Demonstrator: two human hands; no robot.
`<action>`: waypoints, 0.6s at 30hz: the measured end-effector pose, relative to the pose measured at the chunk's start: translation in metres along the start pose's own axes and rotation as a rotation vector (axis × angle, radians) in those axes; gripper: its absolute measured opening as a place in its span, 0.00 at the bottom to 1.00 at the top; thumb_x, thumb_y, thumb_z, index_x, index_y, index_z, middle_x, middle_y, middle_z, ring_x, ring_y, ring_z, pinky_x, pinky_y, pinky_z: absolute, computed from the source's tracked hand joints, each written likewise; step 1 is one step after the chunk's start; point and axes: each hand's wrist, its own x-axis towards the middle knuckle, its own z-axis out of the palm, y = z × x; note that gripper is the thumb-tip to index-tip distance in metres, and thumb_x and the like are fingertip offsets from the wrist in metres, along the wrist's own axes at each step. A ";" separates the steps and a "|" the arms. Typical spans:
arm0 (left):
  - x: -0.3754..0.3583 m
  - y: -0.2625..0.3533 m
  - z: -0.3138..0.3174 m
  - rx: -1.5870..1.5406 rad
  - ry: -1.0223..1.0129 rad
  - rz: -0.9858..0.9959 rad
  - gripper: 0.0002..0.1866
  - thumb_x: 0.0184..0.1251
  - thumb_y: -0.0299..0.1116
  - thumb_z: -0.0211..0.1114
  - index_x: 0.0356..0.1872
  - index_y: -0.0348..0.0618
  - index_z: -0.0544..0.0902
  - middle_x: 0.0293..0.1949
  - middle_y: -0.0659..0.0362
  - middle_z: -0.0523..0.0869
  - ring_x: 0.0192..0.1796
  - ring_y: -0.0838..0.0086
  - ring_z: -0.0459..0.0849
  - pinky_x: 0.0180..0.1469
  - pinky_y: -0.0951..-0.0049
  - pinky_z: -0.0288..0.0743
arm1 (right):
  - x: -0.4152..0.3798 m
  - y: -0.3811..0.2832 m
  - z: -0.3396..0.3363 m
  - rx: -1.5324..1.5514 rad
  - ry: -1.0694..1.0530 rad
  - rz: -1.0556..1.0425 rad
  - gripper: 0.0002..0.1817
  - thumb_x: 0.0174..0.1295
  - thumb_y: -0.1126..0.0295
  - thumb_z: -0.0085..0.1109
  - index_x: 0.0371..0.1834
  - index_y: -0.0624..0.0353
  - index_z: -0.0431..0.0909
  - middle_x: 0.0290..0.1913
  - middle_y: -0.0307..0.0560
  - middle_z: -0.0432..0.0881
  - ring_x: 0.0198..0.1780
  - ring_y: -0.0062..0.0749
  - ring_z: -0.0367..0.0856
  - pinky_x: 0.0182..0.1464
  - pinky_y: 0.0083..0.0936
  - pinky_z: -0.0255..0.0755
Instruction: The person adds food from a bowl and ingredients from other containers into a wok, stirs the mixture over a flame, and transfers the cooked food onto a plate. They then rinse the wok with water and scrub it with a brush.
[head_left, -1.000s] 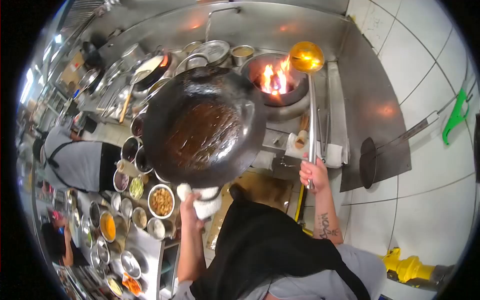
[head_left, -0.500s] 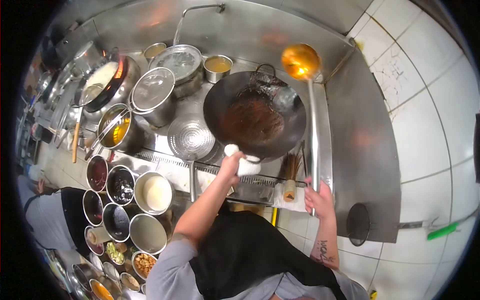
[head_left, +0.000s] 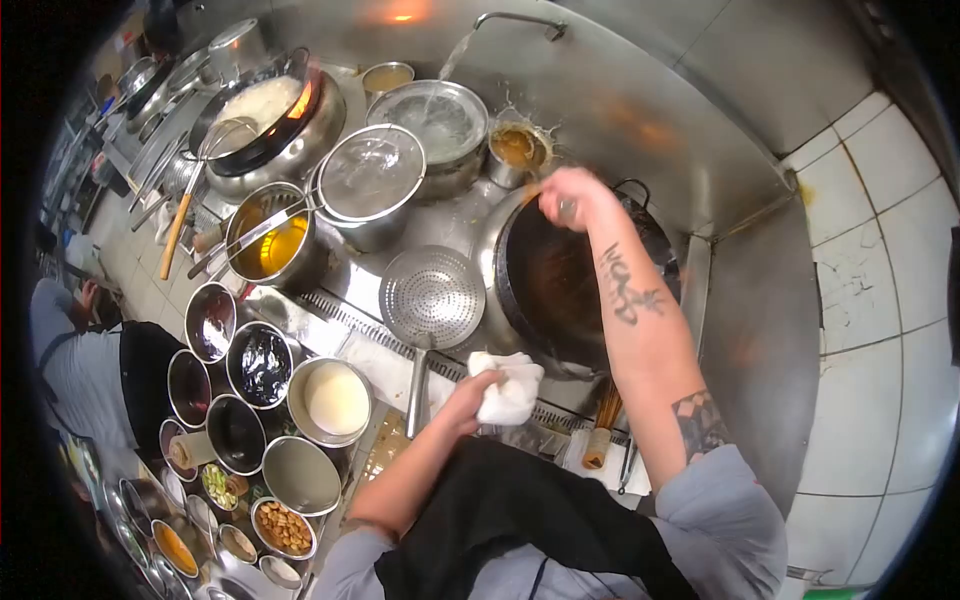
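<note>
My left hand (head_left: 472, 400) grips a folded white cloth (head_left: 510, 388), just in front of the dark wok (head_left: 555, 290) and apart from it. My right hand (head_left: 575, 198) is closed over the back left rim of the wok, round a metal handle whose end shows below the fingers. That handle is the ladle's; its bowl is hard to make out. Beyond this hand, brown liquid splashes up around a small metal pot (head_left: 510, 172). My right forearm crosses over the wok and hides part of its dark inside.
A perforated strainer (head_left: 432, 297) lies left of the wok. Water runs from a tap (head_left: 520, 18) into a large pot (head_left: 455, 172). Flames show beside another wok (head_left: 235, 150). Several sauce containers, one with white liquid (head_left: 338, 397), stand at left. A co-worker (head_left: 85, 355) is at far left.
My left hand and the cloth have come off the wok's near handle. My right hand has swung with the ladle from the right side across to the small pot. The view has shifted.
</note>
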 end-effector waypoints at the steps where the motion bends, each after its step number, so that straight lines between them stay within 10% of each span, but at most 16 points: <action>1: -0.013 0.002 -0.011 -0.016 0.001 0.031 0.22 0.67 0.33 0.60 0.60 0.34 0.74 0.52 0.48 0.85 0.49 0.59 0.87 0.56 0.57 0.82 | 0.012 0.011 -0.001 0.105 -0.044 0.004 0.11 0.64 0.76 0.48 0.24 0.65 0.75 0.22 0.52 0.78 0.19 0.36 0.76 0.20 0.31 0.73; 5: -0.069 0.017 -0.037 -0.099 0.048 0.122 0.25 0.66 0.32 0.60 0.62 0.32 0.72 0.54 0.47 0.83 0.52 0.58 0.87 0.58 0.58 0.82 | 0.058 0.040 -0.011 0.508 -0.195 0.002 0.08 0.63 0.77 0.49 0.25 0.65 0.71 0.22 0.46 0.75 0.14 0.31 0.69 0.17 0.32 0.68; 9: -0.102 0.029 -0.056 -0.136 0.048 0.240 0.28 0.66 0.32 0.60 0.66 0.32 0.69 0.56 0.46 0.82 0.54 0.58 0.86 0.59 0.59 0.81 | -0.018 0.039 0.005 -0.799 0.401 -0.255 0.19 0.61 0.74 0.51 0.53 0.74 0.75 0.47 0.70 0.83 0.46 0.58 0.85 0.49 0.44 0.79; 13: -0.105 0.047 -0.052 -0.103 0.094 0.261 0.28 0.65 0.30 0.61 0.65 0.30 0.69 0.56 0.45 0.82 0.54 0.57 0.86 0.60 0.59 0.80 | -0.032 0.057 0.049 -0.525 0.529 -0.265 0.34 0.60 0.72 0.52 0.73 0.65 0.61 0.57 0.77 0.76 0.62 0.64 0.75 0.66 0.43 0.69; 15: -0.093 0.052 -0.054 -0.097 0.056 0.239 0.28 0.65 0.29 0.61 0.65 0.30 0.69 0.56 0.45 0.82 0.53 0.58 0.86 0.59 0.59 0.81 | -0.020 0.045 0.054 -0.395 0.497 -0.432 0.34 0.60 0.72 0.52 0.73 0.63 0.62 0.53 0.75 0.79 0.58 0.62 0.79 0.62 0.42 0.72; 18: -0.092 0.065 -0.033 -0.012 -0.006 0.236 0.27 0.64 0.28 0.61 0.64 0.30 0.69 0.55 0.46 0.82 0.53 0.59 0.86 0.57 0.60 0.82 | -0.009 0.003 0.070 -0.237 0.241 -0.257 0.31 0.58 0.73 0.52 0.69 0.62 0.66 0.38 0.63 0.84 0.29 0.45 0.85 0.31 0.39 0.79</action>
